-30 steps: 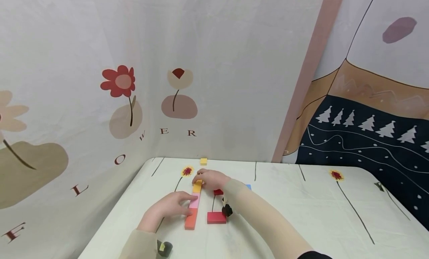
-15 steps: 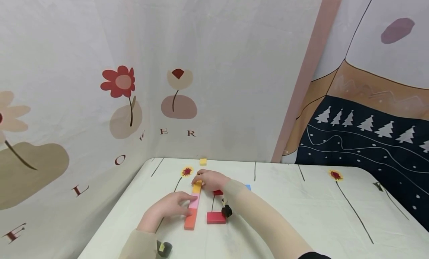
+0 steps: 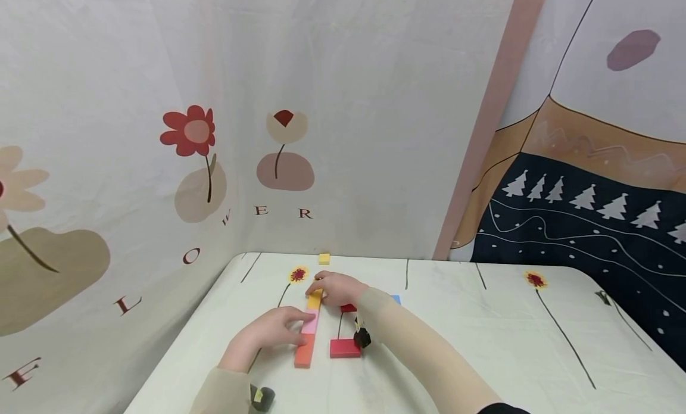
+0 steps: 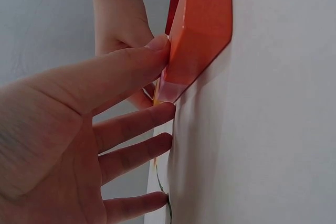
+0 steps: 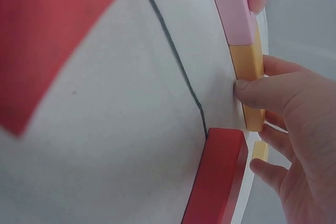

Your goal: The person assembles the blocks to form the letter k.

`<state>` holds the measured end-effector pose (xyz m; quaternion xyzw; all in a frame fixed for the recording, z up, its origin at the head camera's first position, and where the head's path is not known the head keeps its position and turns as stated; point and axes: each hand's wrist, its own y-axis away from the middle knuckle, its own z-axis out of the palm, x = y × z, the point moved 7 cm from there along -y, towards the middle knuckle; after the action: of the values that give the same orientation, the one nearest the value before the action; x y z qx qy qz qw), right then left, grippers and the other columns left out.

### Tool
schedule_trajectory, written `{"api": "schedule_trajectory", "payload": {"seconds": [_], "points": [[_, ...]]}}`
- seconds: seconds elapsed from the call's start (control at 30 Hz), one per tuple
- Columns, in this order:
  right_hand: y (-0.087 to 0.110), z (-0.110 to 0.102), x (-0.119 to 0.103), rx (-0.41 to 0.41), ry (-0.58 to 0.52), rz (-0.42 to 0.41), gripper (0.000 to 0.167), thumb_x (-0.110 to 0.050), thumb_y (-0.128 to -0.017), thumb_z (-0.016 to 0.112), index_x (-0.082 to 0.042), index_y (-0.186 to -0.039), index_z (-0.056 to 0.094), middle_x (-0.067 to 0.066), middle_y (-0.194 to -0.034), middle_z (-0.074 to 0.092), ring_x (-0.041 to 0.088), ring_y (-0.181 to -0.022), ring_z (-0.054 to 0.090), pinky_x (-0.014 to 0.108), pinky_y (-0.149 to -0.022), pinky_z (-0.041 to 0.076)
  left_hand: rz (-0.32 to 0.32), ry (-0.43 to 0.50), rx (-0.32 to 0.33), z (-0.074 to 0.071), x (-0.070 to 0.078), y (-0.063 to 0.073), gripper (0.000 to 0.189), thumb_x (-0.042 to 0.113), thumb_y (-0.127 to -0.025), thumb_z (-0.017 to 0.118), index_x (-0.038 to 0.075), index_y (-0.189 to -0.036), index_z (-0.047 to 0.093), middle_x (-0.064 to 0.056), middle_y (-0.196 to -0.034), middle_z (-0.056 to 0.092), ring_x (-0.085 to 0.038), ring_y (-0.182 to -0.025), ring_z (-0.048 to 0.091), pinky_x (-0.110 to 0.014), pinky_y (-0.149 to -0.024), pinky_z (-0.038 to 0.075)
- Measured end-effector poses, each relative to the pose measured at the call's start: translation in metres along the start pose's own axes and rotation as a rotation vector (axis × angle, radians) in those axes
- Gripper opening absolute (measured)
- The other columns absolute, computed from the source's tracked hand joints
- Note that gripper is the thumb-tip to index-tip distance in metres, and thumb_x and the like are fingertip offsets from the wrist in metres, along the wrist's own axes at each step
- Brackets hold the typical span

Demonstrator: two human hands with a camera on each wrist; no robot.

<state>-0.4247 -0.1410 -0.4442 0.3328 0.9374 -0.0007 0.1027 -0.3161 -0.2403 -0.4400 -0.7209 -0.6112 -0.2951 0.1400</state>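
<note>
On cloth (image 3: 375, 134) beyond the blocks (image 3: 311, 326): "FLOWER" (image 3: 261, 210)

Orange block (image 3: 303, 353), pink block (image 3: 309, 324), amber block (image 3: 314, 299) (far end), one row

1. Pale curtain (image 3: 386, 134) with a red printed flower (image 3: 194, 131) (spaced letters (image 3: 261, 210) spelling "FLOWER" climb beneath it).
2. Dusty-pink strip (image 3: 488, 122), slanting, right of the flower.
3. Navy panel (image 3: 584, 226) with white trees (image 3: 613, 207), beyond the desk (image 3: 509, 324).
4. Printed sunflower (image 3: 535, 279) on the desk's right half.
</note>
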Motion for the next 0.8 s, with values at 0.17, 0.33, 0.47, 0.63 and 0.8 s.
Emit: {"api": "schedule_trajectory", "payload": {"seconds": [0.17, 0.33, 0.47, 0.63, 0.8], "points": [[0.0021, -0.0018, -0.0007, 0.004, 0.003, -0.003, 0.043, -0.009, -0.091, 0.066, -0.036, -0.123, 0.067, 0.002, -0.144, 0.047, 0.02, -0.13, 0.046, 0.036, -0.107, 0.039, 0.001, -0.004, 0.005, 0.0002, -0.0002, -0.0008, 0.045, 0.029, -0.078, 0.081, 0.025, -0.121, 0.069, -0.001, -0.121, 0.063, -0.029, -0.119, 0.053, -0.059, -0.099, 0.04], [0.0031, -0.0018, -0.0003, 0.002, -0.004, 0.017, 0.043, -0.009, -0.091, 0.066, -0.037, -0.124, 0.066, 0.002, -0.145, 0.046, 0.02, -0.131, 0.046, 0.037, -0.107, 0.039, -0.002, -0.003, 0.004, 0.0006, -0.0013, -0.0018, 0.045, 0.03, -0.078, 0.081, 0.026, -0.121, 0.069, -0.001, -0.121, 0.063, -0.029, -0.119, 0.053, -0.059, -0.099, 0.04], [0.0021, -0.0011, 0.001, -0.008, -0.017, 0.041, 0.043, -0.01, -0.092, 0.066, -0.039, -0.124, 0.066, 0.0, -0.145, 0.046, 0.02, -0.131, 0.045, 0.038, -0.107, 0.039, -0.011, 0.005, 0.003, 0.0008, -0.0022, -0.0031, 0.045, 0.029, -0.078, 0.082, 0.025, -0.121, 0.07, -0.001, -0.122, 0.063, -0.03, -0.119, 0.053, -0.06, -0.098, 0.041], [0.0, -0.0018, 0.0029, -0.02, -0.024, 0.057, 0.045, -0.012, -0.092, 0.067, -0.041, -0.126, 0.063, -0.003, -0.147, 0.044, 0.019, -0.132, 0.044, 0.039, -0.106, 0.04, -0.009, 0.008, 0.004, 0.0005, -0.0019, -0.0037, 0.045, 0.028, -0.078, 0.081, 0.025, -0.121, 0.069, -0.002, -0.122, 0.063, -0.03, -0.12, 0.053, -0.061, -0.098, 0.04], [0.0009, -0.0083, 0.0049, -0.011, -0.012, 0.061, 0.048, -0.013, -0.091, 0.069, -0.041, -0.129, 0.061, -0.004, -0.148, 0.044, 0.017, -0.134, 0.041, 0.04, -0.105, 0.042, -0.007, 0.001, 0.005, -0.0002, -0.0012, -0.0025, 0.045, 0.028, -0.077, 0.082, 0.025, -0.121, 0.07, -0.001, -0.122, 0.063, -0.03, -0.119, 0.053, -0.06, -0.099, 0.04]]}}
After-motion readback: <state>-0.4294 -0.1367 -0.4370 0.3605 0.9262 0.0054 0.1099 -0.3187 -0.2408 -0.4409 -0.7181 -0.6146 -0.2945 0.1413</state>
